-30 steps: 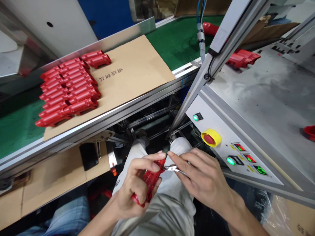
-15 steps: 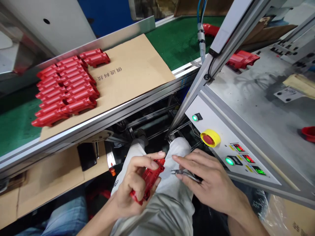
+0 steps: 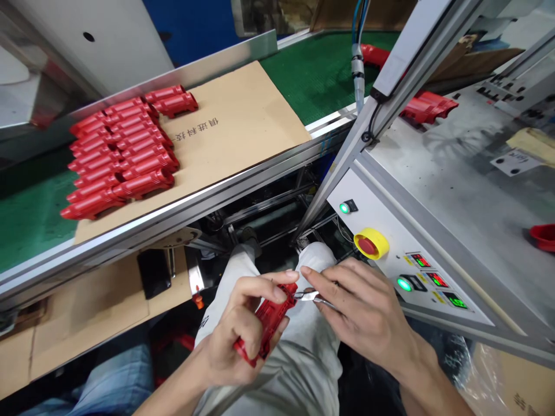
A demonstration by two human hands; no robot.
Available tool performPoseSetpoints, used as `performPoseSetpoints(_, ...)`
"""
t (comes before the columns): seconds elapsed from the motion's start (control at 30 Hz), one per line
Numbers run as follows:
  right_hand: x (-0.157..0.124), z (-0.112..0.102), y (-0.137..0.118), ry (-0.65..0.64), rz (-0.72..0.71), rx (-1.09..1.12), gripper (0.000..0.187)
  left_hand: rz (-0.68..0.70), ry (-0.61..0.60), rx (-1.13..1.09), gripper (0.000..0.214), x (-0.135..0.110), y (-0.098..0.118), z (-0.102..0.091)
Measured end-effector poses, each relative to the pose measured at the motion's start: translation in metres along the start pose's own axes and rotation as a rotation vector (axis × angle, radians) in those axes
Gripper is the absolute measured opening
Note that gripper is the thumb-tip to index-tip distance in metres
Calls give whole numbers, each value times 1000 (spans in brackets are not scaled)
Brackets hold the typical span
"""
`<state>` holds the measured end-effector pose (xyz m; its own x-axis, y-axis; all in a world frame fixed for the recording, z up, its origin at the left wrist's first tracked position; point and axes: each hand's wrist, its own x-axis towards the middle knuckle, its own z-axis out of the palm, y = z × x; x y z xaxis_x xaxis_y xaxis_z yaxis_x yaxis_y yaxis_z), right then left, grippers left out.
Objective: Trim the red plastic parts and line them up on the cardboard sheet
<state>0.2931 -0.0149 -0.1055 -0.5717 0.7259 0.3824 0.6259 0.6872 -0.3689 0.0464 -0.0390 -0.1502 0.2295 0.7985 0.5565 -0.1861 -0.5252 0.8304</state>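
Note:
Over my lap, my left hand (image 3: 236, 335) is closed round a red plastic shell part (image 3: 269, 319), thumb and forefinger pinching its upper end. My right hand (image 3: 359, 315) grips small metal cutters (image 3: 309, 296), and their tips touch the top corner of the red part. On the conveyor at the upper left, several finished red shell parts (image 3: 119, 150) lie in rows on a cardboard sheet (image 3: 234, 133).
A machine table (image 3: 455, 173) stands at the right, its front panel bearing a yellow-and-red stop button (image 3: 371, 244), green lit buttons and small displays. More red parts (image 3: 422, 107) lie behind its slanted frame post (image 3: 347, 150). A dark phone (image 3: 154, 273) rests on cardboard below the conveyor.
Half a second ago the cutters had drawn away from the red part; now my right hand has brought their tips back against its top corner. My left hand has kept its grip.

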Motion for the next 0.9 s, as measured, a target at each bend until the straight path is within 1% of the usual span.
performPoseSetpoints(0.13,-1,-2,0,-3,-13,-6,50,-1,-45,-9,51,0,0,-2)
performPoseSetpoints(0.33,-2,-1,3,1,-24,-2,51,-7,-29,-16,52,3,1,1)
performPoseSetpoints(0.47,-3,-1,4,-10,-20,3,52,-11,-54,-12,52,3,0,-1)
performPoseSetpoints(0.7,0,-6,2,-29,-22,3,48,-14,-49,26,51,0,0,-3)
performPoseSetpoints(0.9,1,-4,2,-38,-14,26,44,-14,-59,39,50,0,1,-3)
